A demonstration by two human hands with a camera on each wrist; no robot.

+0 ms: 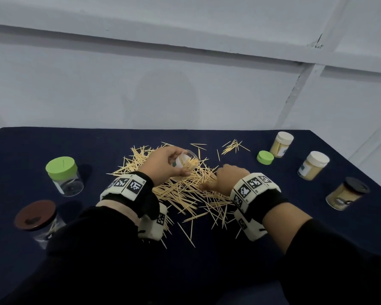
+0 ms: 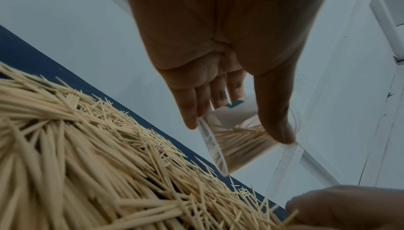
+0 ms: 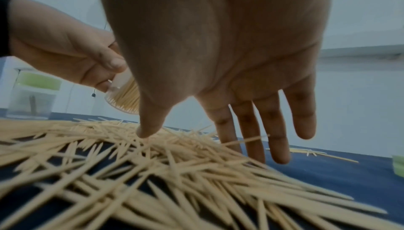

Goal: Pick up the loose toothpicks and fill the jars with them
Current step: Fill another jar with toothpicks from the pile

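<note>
We find the left hand (image 1: 166, 162) gripping an open clear jar (image 1: 186, 160), fingers and thumb wrapped around its wall. The jar is tilted, mouth toward the right, held above the heap, and already partly packed with toothpicks. The left wrist view confirms the thumb and fingers (image 2: 192, 106) clamped on opposite sides of the jar wall.

The right hand (image 1: 228, 176) is down on the pile of loose toothpicks (image 1: 185, 190) at the table's centre. In the right wrist view its fingers (image 3: 277, 130) are spread and nearly straight, the thumb tip touching the sticks; we see nothing pinched in it.

The pile lies on the dark blue tablecloth (image 1: 53, 142), with a small separate scatter (image 1: 233, 146) farther back. A loose green lid (image 1: 265, 157) sits right of the heap. Three filled, capped jars stand at the right edge; a green-lidded jar (image 1: 64, 176) and a brown-lidded jar (image 1: 39, 222) stand at left.
</note>
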